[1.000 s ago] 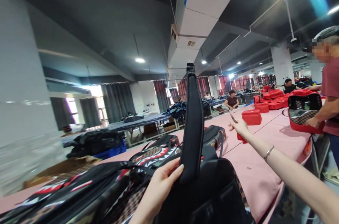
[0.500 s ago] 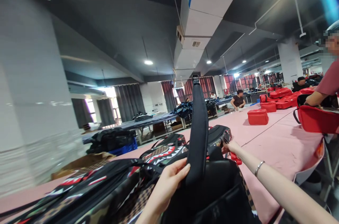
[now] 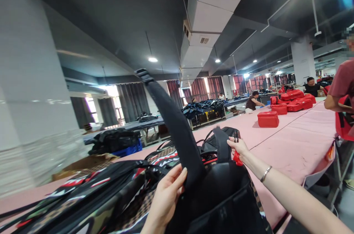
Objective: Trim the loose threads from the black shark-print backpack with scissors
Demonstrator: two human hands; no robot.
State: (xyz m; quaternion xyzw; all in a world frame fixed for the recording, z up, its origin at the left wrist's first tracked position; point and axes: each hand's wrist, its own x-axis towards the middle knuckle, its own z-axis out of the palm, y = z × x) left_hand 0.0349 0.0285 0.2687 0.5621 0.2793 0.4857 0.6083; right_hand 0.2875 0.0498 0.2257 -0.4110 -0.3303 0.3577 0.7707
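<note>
In front of me is a black backpack (image 3: 218,178), its checkered side showing at the right. My left hand (image 3: 167,193) pinches the base of a long padded shoulder strap (image 3: 177,127), which rises and leans left with its buckle end up in the air. At the pack's far right, my right hand (image 3: 239,149) has its thumb and fingers closed on the edge of a second, shorter-looking strap (image 3: 222,145). A red object (image 3: 237,158) pokes out under that hand, with a small dark piece above the fingers; I cannot make out its kind.
Several camouflage and checkered backpacks (image 3: 91,204) with shark-mouth prints lie at left. Red bags (image 3: 268,119) stand on the pink table (image 3: 298,145), where a person in a red shirt (image 3: 341,86) works. Left of the table are a cardboard box (image 3: 80,167) and a blue crate (image 3: 131,150).
The long strap has tipped from upright to the left. My right hand now grips the second strap, which stands up more. The person at right has shifted further right with a red bag.
</note>
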